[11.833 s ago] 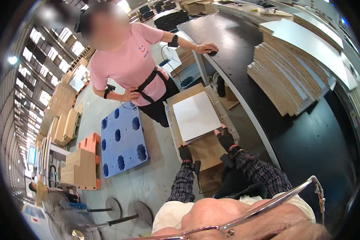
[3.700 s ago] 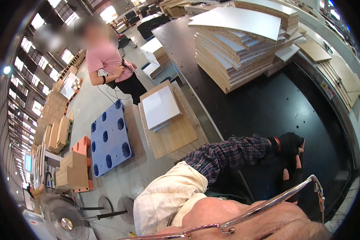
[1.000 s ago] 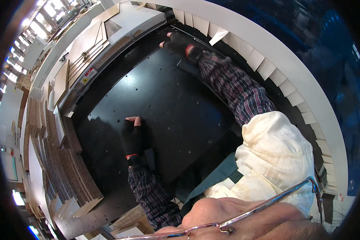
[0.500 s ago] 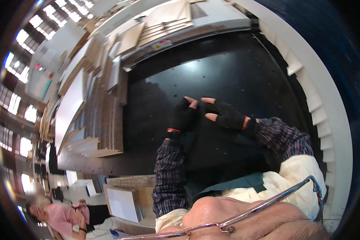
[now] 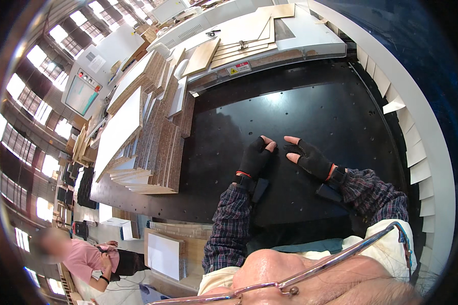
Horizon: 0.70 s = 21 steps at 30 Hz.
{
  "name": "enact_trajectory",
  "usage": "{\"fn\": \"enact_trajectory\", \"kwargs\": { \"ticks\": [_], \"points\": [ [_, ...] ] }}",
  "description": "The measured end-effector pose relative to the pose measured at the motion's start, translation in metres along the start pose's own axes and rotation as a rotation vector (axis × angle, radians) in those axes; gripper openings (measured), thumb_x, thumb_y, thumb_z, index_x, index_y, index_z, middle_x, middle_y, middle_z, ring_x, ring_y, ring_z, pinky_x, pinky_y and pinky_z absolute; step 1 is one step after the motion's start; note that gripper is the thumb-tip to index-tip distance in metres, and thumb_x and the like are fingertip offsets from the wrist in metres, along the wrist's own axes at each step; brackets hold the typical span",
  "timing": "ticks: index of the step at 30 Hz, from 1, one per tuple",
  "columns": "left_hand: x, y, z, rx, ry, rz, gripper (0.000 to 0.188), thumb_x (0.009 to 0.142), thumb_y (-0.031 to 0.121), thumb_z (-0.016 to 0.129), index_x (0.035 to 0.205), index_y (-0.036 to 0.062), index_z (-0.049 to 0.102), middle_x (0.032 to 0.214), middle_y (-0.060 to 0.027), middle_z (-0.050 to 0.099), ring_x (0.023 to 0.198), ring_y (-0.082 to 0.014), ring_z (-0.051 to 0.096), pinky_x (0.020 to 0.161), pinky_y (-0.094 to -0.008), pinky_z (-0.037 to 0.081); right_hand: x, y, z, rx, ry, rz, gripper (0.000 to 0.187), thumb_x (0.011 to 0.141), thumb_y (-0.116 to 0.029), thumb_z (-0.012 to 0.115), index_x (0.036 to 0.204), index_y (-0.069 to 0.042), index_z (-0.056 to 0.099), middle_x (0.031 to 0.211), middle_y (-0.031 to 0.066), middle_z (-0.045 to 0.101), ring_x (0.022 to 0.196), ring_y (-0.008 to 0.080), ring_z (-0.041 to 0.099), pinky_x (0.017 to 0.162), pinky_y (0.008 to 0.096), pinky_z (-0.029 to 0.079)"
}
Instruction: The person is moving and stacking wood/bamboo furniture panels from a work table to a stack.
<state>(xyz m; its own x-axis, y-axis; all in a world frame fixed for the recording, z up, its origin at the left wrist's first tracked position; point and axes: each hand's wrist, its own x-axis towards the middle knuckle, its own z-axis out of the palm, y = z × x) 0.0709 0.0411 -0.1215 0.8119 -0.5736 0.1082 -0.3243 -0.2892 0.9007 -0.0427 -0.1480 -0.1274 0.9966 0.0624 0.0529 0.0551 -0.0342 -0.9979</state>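
Observation:
Both hands wear black fingerless gloves with a red band at the wrist, and hover over or rest on a black tabletop (image 5: pixel 290 114) dotted with small holes; contact is hard to judge. My left hand (image 5: pixel 254 156) has its fingers curled, thumb and forefinger close together, and nothing shows in it. A short gap to the right, my right hand (image 5: pixel 311 158) is open, thumb and finger apart, holding nothing. A dark block (image 5: pixel 260 189) sits by the left wrist, with a similar one by the right. Left of my hands stands a stack of white-faced chipboard panels (image 5: pixel 119 133).
Thin wooden boards (image 5: pixel 247 41) lie on a white machine surface beyond the table. White flaps (image 5: pixel 416 152) line the right side. A control cabinet with a screen (image 5: pixel 82 95) stands far left. At lower left is a person in a pink top (image 5: pixel 89 256), near a white panel (image 5: pixel 164 255).
The view has swung, so table, panels and hands all sit farther right and lower in the picture. My hands keep nearly the same pose; the gap between them looks slightly wider.

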Motion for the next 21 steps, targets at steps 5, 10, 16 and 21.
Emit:
{"fn": "enact_trajectory", "kwargs": {
  "ticks": [5,10,16,21],
  "points": [
    [0.0013,-0.0024,0.0,0.019,0.006,0.015,0.02,0.095,0.022,0.06,0.097,0.0023,0.064,0.085,-0.0047,0.066,0.081,-0.0131,0.06,0.074,-0.0307,0.048,0.0005,0.0026,-0.0014,-0.02,0.001,0.008,0.058,0.096,-0.021,0.06,0.147,-0.005,0.036,0.147,0.0186,0.042,0.135,0.028,0.042,0.11,0.0384,0.037],
    [0.0014,0.0002,-0.0009,0.012,-0.015,0.034,0.021,0.095,0.022,0.06,0.096,0.0019,0.064,0.083,-0.0054,0.066,0.08,-0.0137,0.06,0.073,-0.031,0.048,0.0035,0.0077,-0.0007,0.024,0.005,-0.04,0.059,0.095,-0.02,0.061,0.147,-0.005,0.036,0.146,0.0175,0.044,0.134,0.0258,0.043,0.109,0.0364,0.038],
    [0.0,-0.0035,0.0025,0.062,0.023,0.024,0.018,0.094,0.02,0.06,0.095,0.0026,0.065,0.083,-0.0055,0.066,0.081,-0.0156,0.061,0.073,-0.0322,0.049,0.0031,0.0054,-0.0006,-0.062,0.036,-0.019,0.062,0.094,-0.023,0.062,0.147,-0.005,0.036,0.142,0.0177,0.048,0.129,0.0242,0.048,0.106,0.0358,0.04],
    [0.0043,-0.0093,0.003,0.058,0.049,0.013,0.019,0.09,0.021,0.063,0.09,0.0026,0.065,0.079,-0.0116,0.067,0.077,-0.0198,0.065,0.07,-0.0343,0.05,0.0009,0.0017,0.0,-0.044,0.006,-0.063,0.058,0.096,-0.016,0.059,0.147,-0.003,0.035,0.14,0.0144,0.049,0.128,0.0203,0.047,0.106,0.0346,0.04]
  ]
}}
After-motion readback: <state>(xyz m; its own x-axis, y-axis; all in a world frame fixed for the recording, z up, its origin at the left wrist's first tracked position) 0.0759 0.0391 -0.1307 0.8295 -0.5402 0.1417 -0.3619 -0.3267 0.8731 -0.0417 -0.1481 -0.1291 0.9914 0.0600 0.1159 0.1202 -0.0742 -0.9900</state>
